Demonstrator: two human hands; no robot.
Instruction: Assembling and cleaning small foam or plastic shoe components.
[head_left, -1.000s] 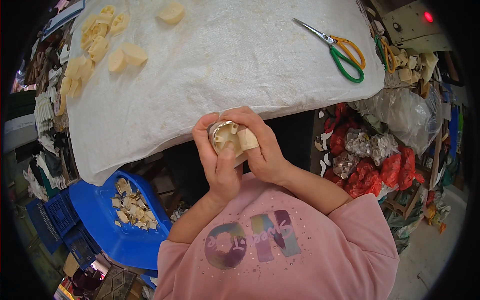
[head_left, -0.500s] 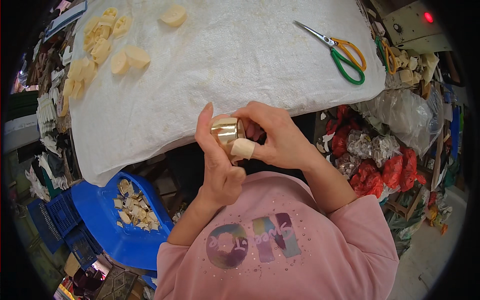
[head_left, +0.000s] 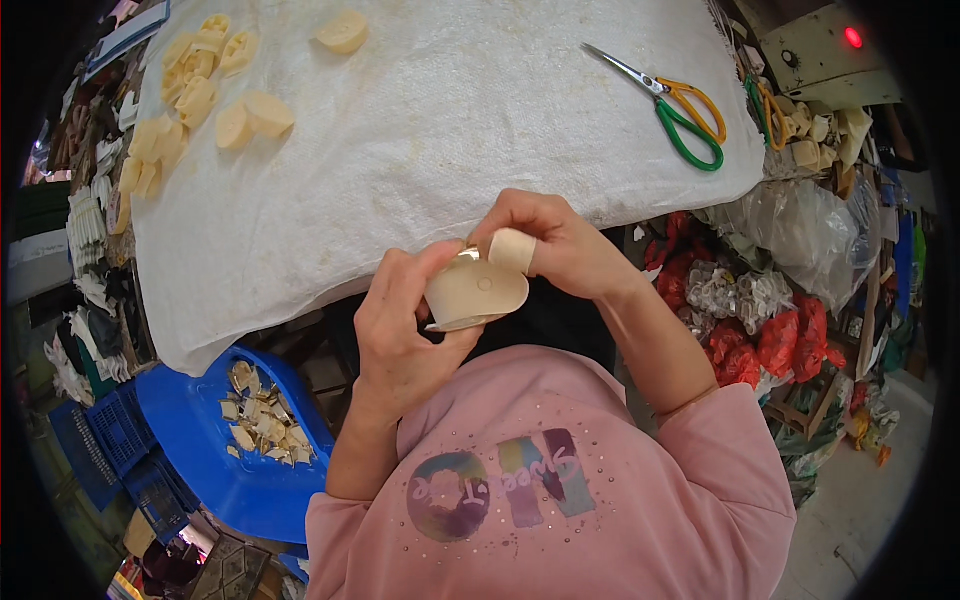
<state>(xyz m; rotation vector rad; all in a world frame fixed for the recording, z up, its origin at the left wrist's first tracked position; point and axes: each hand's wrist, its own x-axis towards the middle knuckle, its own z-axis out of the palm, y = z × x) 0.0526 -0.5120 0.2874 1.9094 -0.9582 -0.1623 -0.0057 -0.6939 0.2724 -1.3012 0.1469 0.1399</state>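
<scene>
My left hand [head_left: 392,325] grips a cream plastic piece [head_left: 462,294], shaped like a shoe heel, with its broad pale face turned up and a little shiny gold showing at the upper edge. My right hand [head_left: 560,245] is closed against that upper right edge, its bent fingers pinching there. A beige wrap [head_left: 512,250] covers the right thumb. Both hands are in front of my body, just off the table's near edge. What lies under the right fingertips is hidden.
White woven sheeting covers the table [head_left: 380,180]. On it lie scissors [head_left: 660,95] with green and yellow handles, at the right, and several cream pieces [head_left: 255,117] at the left. Gold scraps [head_left: 265,420] sit in a blue plastic tub [head_left: 190,430]. Red bags [head_left: 780,340] lie right.
The piece has turned from its shiny gold side to its cream face. My left hand has shifted left, its index finger now bent over the piece. My right hand has moved slightly up and right.
</scene>
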